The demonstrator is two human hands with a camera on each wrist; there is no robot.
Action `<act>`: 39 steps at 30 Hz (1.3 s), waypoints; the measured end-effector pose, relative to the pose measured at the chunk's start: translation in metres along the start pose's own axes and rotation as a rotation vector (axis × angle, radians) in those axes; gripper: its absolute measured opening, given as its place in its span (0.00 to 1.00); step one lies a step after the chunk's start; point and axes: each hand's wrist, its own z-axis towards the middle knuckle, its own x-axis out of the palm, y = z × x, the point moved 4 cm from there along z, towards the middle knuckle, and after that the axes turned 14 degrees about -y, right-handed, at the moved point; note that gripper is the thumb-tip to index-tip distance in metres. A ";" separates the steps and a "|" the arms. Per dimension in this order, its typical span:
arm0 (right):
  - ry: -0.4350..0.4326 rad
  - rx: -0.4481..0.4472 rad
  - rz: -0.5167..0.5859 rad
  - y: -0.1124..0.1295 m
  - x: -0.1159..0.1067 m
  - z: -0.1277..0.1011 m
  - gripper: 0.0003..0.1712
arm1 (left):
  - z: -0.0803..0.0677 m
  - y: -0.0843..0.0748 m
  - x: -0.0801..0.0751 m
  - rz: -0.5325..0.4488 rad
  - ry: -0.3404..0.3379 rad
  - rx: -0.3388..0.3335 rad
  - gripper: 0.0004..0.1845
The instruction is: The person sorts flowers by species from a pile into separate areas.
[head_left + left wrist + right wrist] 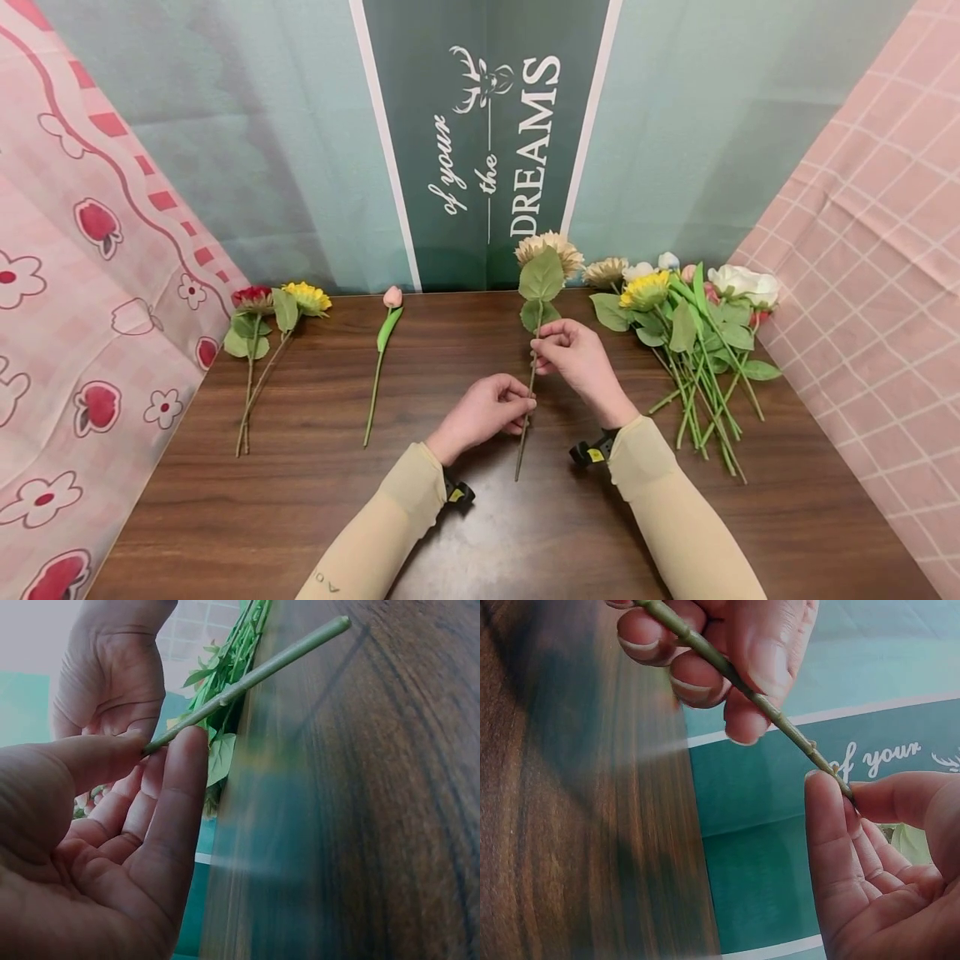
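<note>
Both hands hold one artificial flower with a cream, many-petalled head (551,252), green leaves (542,275) and a long thin stem (531,379). The right hand (577,367) pinches the stem just below the leaves, between thumb and forefinger. Lower down, the left hand (487,410) pinches the same stem, and its cut end (341,626) sticks out past those fingers over the table. In the right wrist view the stem (727,671) runs slantwise from one hand to the other.
On the brown wooden table (300,517), a pile of mixed artificial flowers (697,333) lies at the right. A pink tulip (382,333) lies left of centre. Farther left, a red flower (252,300) and a yellow sunflower (306,297) have crossing stems. Patterned cloths surround the table's back and sides.
</note>
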 end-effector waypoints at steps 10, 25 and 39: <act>0.030 -0.036 -0.023 -0.002 0.008 -0.004 0.17 | -0.005 -0.007 -0.025 0.077 -0.041 0.048 0.06; 0.239 -0.666 -0.703 0.015 0.071 -0.035 0.32 | -0.065 -0.001 -0.280 0.709 -0.400 -0.017 0.17; 0.437 -0.999 -0.966 0.012 0.131 -0.059 0.45 | -0.104 0.027 -0.368 0.883 -0.508 -0.121 0.19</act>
